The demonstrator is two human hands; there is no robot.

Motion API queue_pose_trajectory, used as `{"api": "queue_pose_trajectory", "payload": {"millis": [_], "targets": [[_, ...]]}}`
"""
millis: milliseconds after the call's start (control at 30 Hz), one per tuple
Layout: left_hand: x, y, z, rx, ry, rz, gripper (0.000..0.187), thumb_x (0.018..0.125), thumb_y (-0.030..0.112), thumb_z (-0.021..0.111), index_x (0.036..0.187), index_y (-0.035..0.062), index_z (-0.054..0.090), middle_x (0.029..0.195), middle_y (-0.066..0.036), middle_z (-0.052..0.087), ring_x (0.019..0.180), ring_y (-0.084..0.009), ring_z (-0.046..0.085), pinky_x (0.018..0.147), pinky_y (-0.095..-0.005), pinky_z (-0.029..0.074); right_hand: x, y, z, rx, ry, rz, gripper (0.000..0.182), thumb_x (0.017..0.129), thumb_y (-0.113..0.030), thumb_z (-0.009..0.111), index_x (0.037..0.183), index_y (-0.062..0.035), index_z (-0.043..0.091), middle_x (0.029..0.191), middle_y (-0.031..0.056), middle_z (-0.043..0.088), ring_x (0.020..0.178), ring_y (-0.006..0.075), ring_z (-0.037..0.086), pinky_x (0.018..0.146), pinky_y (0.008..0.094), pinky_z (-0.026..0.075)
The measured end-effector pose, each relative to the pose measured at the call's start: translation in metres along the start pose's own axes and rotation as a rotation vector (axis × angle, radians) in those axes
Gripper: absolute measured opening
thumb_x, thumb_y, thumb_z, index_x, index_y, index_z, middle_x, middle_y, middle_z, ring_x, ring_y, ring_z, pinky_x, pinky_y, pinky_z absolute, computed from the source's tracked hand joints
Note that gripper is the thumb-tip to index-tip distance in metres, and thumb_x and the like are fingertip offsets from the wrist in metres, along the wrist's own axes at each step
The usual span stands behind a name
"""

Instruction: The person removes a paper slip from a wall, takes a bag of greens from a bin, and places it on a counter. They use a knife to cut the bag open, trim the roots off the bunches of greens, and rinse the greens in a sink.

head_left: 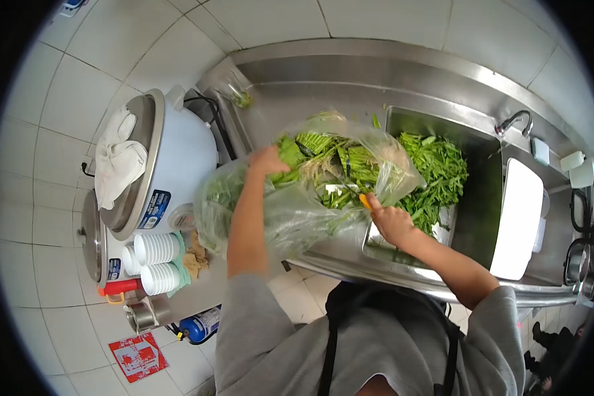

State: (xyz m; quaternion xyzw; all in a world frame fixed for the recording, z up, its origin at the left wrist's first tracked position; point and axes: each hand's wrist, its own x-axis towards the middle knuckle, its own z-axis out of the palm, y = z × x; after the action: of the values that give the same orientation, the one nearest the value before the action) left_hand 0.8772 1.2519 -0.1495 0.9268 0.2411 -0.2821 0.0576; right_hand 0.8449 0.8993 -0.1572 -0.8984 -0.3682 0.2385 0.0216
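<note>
My left hand (266,160) is closed around the stems of a bunch of leafy greens (287,153) at the mouth of a large clear plastic bag (290,221). My right hand (391,221) grips a knife by its orange handle (365,200); the blade is hard to make out against the greens and the bag. Between the hands lie more tied bunches (360,165) with pale roots, partly under the plastic. To the right, loose cut greens (439,175) are heaped in the sink basin (478,191), close to my right hand.
A white cutting board (520,221) lies across the right side of the sink, below a faucet (516,122). On the left stand a large rice cooker (185,145) with a white cloth (121,155) on its lid, and stacked white cups (158,254).
</note>
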Motion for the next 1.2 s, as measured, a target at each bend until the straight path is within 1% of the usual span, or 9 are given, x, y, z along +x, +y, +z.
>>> {"api": "queue_pose_trajectory", "payload": {"millis": [233,333,433,533,600,833,933,967,1200], "targets": [[-0.042,0.007,0.033,0.075,-0.023,0.248,0.088,0.054,0.036,0.073,0.130,0.0074,0.037,0.124,-0.017,0.047,0.116,-0.0329,0.043,0.103,-0.0471,0.024,0.033,0.007,-0.008,0.352,0.015,-0.025,0.046,0.090,-0.032,0.040,0.128,-0.0076,0.032,0.083,0.0251,0.061,0.073,0.0407,0.061,0.065,0.0442,0.050],[-0.044,0.005,0.044,0.174,0.147,0.269,0.096,0.052,0.038,0.072,0.133,0.0038,0.032,0.128,-0.018,0.045,0.115,-0.0292,0.046,0.101,-0.0393,0.031,0.027,0.007,-0.042,0.725,-0.203,0.057,0.044,0.090,-0.032,0.040,0.127,-0.0079,0.035,0.080,0.0260,0.060,0.074,0.0421,0.060,0.066,0.0453,0.049],[-0.034,0.010,0.040,0.244,0.113,0.202,0.099,0.051,0.037,0.072,0.134,0.0039,0.030,0.131,-0.018,0.041,0.118,-0.0287,0.043,0.098,-0.0368,0.036,0.026,0.021,-0.030,0.364,0.071,-0.084,0.044,0.090,-0.034,0.040,0.127,-0.0099,0.038,0.078,0.0240,0.061,0.067,0.0383,0.061,0.063,0.0442,0.050],[-0.026,0.015,0.020,0.084,-0.177,0.160,0.098,0.051,0.037,0.073,0.133,0.0033,0.030,0.131,-0.018,0.040,0.117,-0.0293,0.044,0.096,-0.0351,0.039,0.021,0.021,-0.018,0.113,0.227,-0.109,0.046,0.090,-0.034,0.041,0.130,-0.0135,0.037,0.068,0.0204,0.060,0.060,0.0369,0.060,0.057,0.0451,0.050],[-0.024,0.009,0.032,0.055,-0.069,0.225,0.095,0.051,0.037,0.074,0.130,0.0021,0.034,0.122,-0.018,0.049,0.110,-0.0291,0.050,0.093,-0.0361,0.040,0.028,0.016,-0.010,0.093,0.271,-0.125,0.047,0.089,-0.032,0.043,0.132,-0.0135,0.034,0.058,0.0193,0.058,0.053,0.0370,0.058,0.052,0.0460,0.048],[-0.030,0.012,0.027,0.066,-0.062,0.239,0.093,0.051,0.039,0.074,0.128,0.0013,0.036,0.115,-0.018,0.055,0.106,-0.0307,0.052,0.092,-0.0379,0.040,0.056,0.003,-0.010,-0.012,0.088,-0.095,0.053,0.091,-0.034,0.039,0.138,-0.0165,0.023,0.076,0.0179,0.063,0.067,0.0310,0.063,0.060,0.0410,0.052],[-0.036,0.017,0.025,-0.015,-0.164,0.248,0.090,0.057,0.033,0.074,0.132,0.0047,0.033,0.118,-0.018,0.052,0.108,-0.0325,0.050,0.093,-0.0389,0.039,0.078,-0.010,-0.002,-0.005,-0.013,-0.045,0.056,0.091,-0.033,0.039,0.140,-0.0170,0.017,0.083,0.0166,0.064,0.072,0.0297,0.064,0.062,0.0394,0.052],[-0.035,0.022,0.020,0.021,-0.123,0.278,0.088,0.058,0.031,0.073,0.132,0.0054,0.033,0.118,-0.018,0.052,0.108,-0.0326,0.051,0.093,-0.0386,0.039,0.092,-0.006,0.025,0.011,0.195,-0.103,0.051,0.090,-0.035,0.042,0.135,-0.0179,0.025,0.071,0.0160,0.062,0.063,0.0308,0.063,0.054,0.0411,0.051],[-0.058,0.029,0.062,0.060,-0.125,0.462,0.068,0.067,0.016,0.065,0.129,0.0075,0.036,0.118,-0.017,0.053,0.112,-0.0333,0.047,0.095,-0.0433,0.035,0.110,-0.014,0.018,0.131,0.166,-0.084,0.052,0.087,-0.038,0.047,0.134,-0.0241,0.030,0.077,0.0141,0.063,0.070,0.0310,0.063,0.061,0.0415,0.051]]}}
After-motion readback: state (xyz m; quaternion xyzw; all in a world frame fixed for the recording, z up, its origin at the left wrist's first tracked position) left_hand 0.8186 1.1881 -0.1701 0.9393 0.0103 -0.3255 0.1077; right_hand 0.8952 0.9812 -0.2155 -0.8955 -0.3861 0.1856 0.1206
